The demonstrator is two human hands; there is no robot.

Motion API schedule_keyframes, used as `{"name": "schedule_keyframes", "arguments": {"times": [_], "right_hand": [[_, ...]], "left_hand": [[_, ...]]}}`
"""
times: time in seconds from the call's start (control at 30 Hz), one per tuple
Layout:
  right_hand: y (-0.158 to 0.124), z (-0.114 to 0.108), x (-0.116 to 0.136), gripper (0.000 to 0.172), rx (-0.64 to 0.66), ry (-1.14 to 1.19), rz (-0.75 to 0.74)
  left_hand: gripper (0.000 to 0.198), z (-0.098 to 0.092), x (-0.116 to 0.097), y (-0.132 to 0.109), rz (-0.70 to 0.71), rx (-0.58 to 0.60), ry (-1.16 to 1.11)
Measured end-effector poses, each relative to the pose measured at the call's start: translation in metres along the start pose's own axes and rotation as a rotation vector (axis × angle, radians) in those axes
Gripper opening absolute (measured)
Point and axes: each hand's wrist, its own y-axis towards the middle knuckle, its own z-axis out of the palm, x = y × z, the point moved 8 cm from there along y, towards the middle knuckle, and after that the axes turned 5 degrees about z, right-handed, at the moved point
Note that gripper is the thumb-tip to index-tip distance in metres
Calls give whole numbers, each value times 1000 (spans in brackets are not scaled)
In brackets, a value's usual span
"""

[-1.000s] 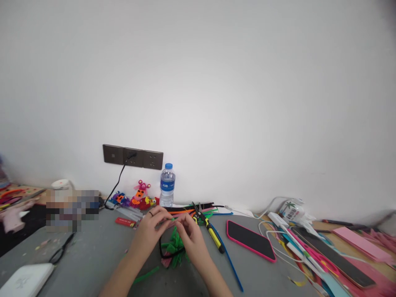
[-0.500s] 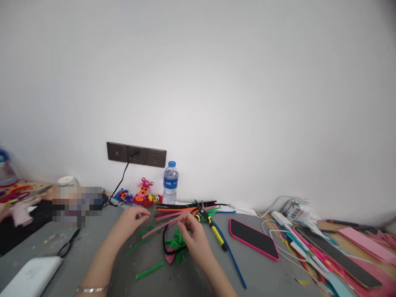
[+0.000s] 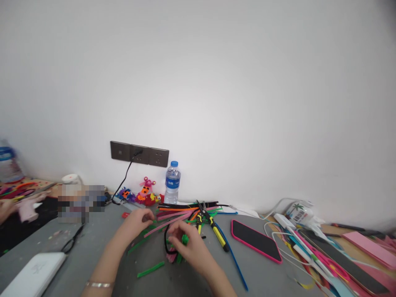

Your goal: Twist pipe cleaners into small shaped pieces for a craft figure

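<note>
My left hand (image 3: pixel 140 222) hovers over the grey table with loosely curled fingers; no object shows between them. My right hand (image 3: pixel 188 242) is above a small pile of cut green pipe cleaner pieces (image 3: pixel 185 238), its thumb and forefinger apart. A bent black pipe cleaner (image 3: pixel 166 242) curves beside its fingertips, partly hidden behind them; contact is unclear. Under the pile a bit of pink (image 3: pixel 170 258) shows. Beyond the hands lie pink pipe cleaners (image 3: pixel 168 225) and yellow-and-black pliers (image 3: pixel 219 237). A single green piece (image 3: pixel 150 269) lies in front.
A water bottle (image 3: pixel 172 183) stands against the wall beside small colourful figures (image 3: pixel 145 192). To the right are a pink-edged phone (image 3: pixel 256 241), a blue pipe cleaner (image 3: pixel 236 264) and white cables. A white device (image 3: pixel 34 274) sits front left. Another person's hand (image 3: pixel 5 209) is at far left.
My right hand has lowered slightly toward me and left over the green pieces, covering more of them. My left hand has shifted little. The whole view has swung slightly left.
</note>
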Motion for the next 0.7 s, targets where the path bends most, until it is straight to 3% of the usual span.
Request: {"name": "schedule_keyframes", "arguments": {"times": [0.1,0.17,0.47,0.7], "right_hand": [[-7,24,7,18,178,-151,-40],[-10,35,10,18,224,-258,-78],[-14,55,-1,14,311,-510,-95],[-16,57,-6,5,309,-568,-61]], "left_hand": [[21,7,4,1,3,45,3],[23,13,6,2,14,82,7],[24,22,11,3,16,106,27],[17,9,6,3,13,23,-27]]}}
